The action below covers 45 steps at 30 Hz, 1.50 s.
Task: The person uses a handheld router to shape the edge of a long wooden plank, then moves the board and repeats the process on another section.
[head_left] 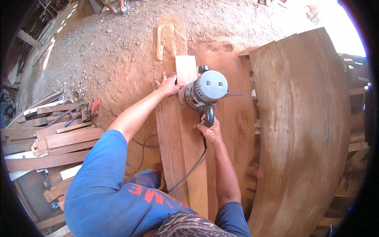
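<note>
A grey round-bodied wood router (212, 85) sits on a narrow light-coloured board (186, 65). My right hand (211, 131) is wrapped round the router's black handle (209, 115). To the left of the tool, my left hand (169, 85) lies with fingers spread on the edge of the narrow board and the rougher reddish plank (169, 130) beside it. The router's base and cutter are mostly hidden under its body. From the handle a dark cord (189, 172) runs back toward me across the boards.
A large brown wooden sheet (298, 118) rests on a stack at the right. Offcuts (73, 138) are piled at the left, by a red tool (95, 107). Sawdust covers the ground (114, 59). Beyond the plank lies a small wood strip (160, 43). Someone's feet (118, 8) show at the far edge.
</note>
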Available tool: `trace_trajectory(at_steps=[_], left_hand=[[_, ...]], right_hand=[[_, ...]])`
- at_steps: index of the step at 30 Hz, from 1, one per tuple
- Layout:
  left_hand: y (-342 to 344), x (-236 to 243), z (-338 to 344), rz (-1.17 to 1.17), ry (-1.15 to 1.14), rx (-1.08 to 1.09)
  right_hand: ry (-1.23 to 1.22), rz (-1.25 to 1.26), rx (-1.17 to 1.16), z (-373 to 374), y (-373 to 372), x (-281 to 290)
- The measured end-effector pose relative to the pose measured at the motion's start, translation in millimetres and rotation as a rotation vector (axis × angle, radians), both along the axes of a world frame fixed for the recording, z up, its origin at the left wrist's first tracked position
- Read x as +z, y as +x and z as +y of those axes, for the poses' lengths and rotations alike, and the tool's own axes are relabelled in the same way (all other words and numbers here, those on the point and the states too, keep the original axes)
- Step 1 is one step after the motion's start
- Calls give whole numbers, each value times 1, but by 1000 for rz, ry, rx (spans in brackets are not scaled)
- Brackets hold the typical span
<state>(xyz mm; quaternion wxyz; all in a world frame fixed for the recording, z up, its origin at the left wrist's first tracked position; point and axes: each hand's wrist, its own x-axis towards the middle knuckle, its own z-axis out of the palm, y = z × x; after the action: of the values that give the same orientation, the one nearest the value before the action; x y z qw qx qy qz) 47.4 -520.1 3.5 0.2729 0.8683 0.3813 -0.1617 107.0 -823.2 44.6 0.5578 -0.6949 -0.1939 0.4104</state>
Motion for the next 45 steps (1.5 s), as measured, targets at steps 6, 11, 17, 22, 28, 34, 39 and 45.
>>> trace_trajectory(at_steps=[6, 11, 17, 22, 28, 34, 39, 45], left_hand=[[-2, -4, -1, -53, 1, 4], [1, 1, -2, -54, -30, 34], [2, -8, 2, -65, -76, 60], [12, -25, 2, -195, 224, 18], [7, 5, -185, -516, 47, -737], [-83, 14, -473, -5, -264, -1630], [-104, -85, -554, 487, -185, -1919], [-81, -79, -552, 425, 172, -1620]], right_hand=[[146, -316, -335, 27, -13, -7], [80, -177, -554, 23, -14, 14], [-20, -116, -818, -90, -46, 73], [-160, -66, -1166, -228, -153, 125], [-260, 10, -1741, -333, -358, 197], [-335, -63, -2234, -358, -533, 225], [-305, -20, -2376, -389, -633, 185], [-291, 245, -2567, -411, -727, 98]])
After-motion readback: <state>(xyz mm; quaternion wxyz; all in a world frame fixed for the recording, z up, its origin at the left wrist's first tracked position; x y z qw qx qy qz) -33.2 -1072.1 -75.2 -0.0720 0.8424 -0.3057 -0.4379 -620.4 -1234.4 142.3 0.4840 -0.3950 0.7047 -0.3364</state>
